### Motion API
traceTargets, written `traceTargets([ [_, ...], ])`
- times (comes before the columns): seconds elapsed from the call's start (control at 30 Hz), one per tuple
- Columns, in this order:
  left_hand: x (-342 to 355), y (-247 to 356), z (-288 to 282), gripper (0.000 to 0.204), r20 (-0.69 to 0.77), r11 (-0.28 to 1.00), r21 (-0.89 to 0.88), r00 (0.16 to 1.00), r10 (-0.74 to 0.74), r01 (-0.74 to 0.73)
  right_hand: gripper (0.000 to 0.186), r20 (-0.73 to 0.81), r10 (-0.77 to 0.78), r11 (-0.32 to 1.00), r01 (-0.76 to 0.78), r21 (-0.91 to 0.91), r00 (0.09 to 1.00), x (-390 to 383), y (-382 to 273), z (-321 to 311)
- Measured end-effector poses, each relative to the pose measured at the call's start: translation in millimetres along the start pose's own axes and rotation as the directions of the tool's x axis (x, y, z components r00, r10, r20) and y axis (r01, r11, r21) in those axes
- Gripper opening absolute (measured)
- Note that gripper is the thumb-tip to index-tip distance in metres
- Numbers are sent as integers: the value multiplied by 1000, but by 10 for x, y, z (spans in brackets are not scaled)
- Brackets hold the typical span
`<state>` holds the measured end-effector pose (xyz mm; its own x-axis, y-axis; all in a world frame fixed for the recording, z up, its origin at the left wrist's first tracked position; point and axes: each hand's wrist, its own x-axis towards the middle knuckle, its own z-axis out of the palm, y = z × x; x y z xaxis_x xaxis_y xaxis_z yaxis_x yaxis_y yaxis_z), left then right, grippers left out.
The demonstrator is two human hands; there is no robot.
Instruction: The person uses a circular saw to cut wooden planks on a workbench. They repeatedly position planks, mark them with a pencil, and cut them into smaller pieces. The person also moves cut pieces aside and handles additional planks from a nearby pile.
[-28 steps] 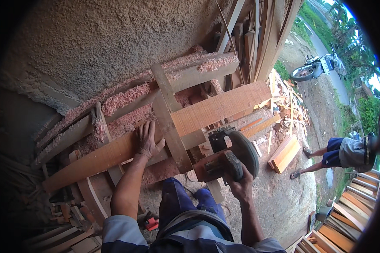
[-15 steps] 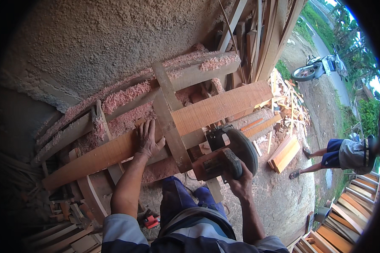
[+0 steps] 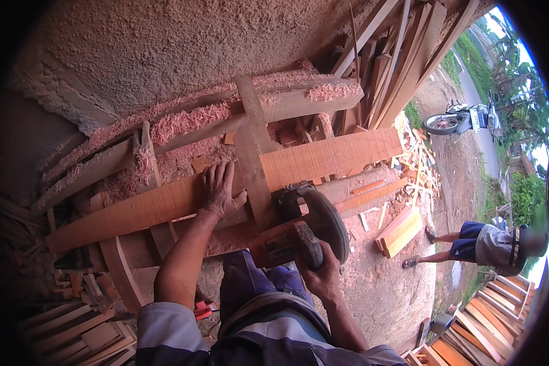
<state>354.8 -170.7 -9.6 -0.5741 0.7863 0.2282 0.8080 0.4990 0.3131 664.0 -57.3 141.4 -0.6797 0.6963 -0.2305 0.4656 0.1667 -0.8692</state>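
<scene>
The left hand (image 3: 218,190) lies flat, fingers spread and grasping nothing, pressing down on a long reddish plank (image 3: 226,183), apparently to keep it from shifting on the rough wooden frame (image 3: 253,116) beneath. Just to its right, the right hand (image 3: 320,274) is clenched around the handle of a circular saw (image 3: 305,222), whose round guard sits at the plank's near edge. The plank runs well past the left hand on both sides, its face smooth and orange-brown. Pink sawdust (image 3: 183,122) is heaped beyond it.

Rough timber trestle (image 3: 253,116), reddish plank (image 3: 323,157), sawdust heaps (image 3: 189,119)
</scene>
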Motion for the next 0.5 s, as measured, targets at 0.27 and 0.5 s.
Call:
traceTargets([
  [0.27, -1, 3, -2, 95, -6, 1000, -7, 1000, -10, 10, 37, 97, 56, 994, -64, 86, 994, 81, 59, 133],
  [0.5, -32, -23, 82, 98, -14, 1000, -15, 1000, -28, 28, 36, 168, 94, 988, -113, 109, 981, 100, 150, 101],
])
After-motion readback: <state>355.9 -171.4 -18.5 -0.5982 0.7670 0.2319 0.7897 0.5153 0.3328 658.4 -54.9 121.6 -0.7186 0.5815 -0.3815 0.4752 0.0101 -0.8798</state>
